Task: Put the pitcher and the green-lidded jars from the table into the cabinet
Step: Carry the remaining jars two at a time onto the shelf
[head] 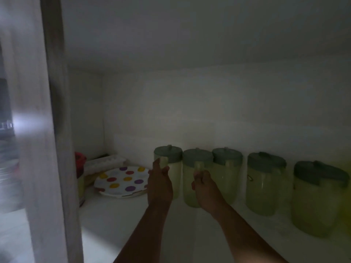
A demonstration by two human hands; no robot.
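While both hands (160, 184) grip handles, the upright jars (196, 177) face outward.

Five green-lidded jars stand upright in a row on the white cabinet shelf (114, 215), along its back wall. Each has a pale translucent yellowish body, a dull green lid with a small tab on top, and a side handle. The leftmost jar (171, 168) and the second jar (191, 179) stand just beside each other, handles facing forward. The third jar (227, 168) touches the second. The fourth jar (264, 183) and fifth jar (315, 202) stand apart to the right.
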